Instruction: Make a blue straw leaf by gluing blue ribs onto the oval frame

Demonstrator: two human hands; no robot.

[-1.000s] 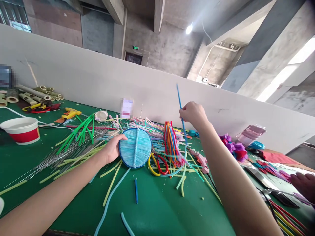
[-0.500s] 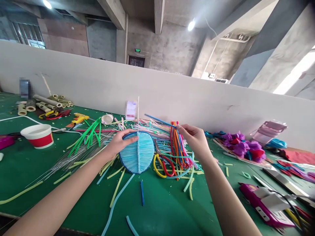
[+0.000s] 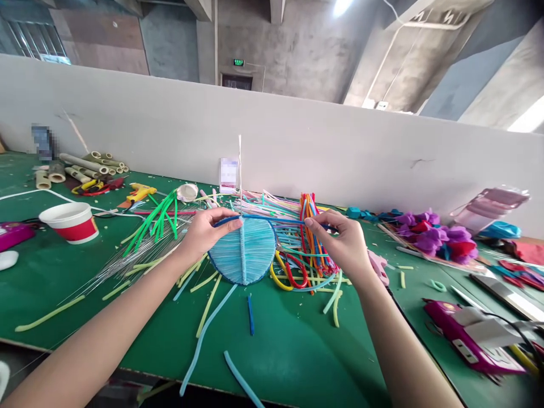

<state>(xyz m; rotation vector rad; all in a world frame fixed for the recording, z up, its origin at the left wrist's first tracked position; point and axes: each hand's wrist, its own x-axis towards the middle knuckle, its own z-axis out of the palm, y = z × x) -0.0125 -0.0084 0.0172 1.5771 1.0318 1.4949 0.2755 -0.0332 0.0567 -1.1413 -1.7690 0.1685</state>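
A round light-blue panel with a dark blue edge and a fuzzy strip down its middle stands tilted before me. My left hand is closed on its upper left rim, thumb near the top of the middle strip. From there a dark blue pipe cleaner stretches right, almost level, to my right hand, which pinches it between thumb and fingers. A thin pale stick rises above the panel's top. Scissors with yellow and red handles lie just right of the panel.
A bundle of colourful pipe cleaners lies behind the scissors. Green strips, a yellow glue gun and a paper cup are to the left. Purple fabric flowers and a magenta power strip are on the right.
My right hand has brought the blue pipe cleaner down across the panel's top, where its left end now meets my left hand. The view has tipped lower.
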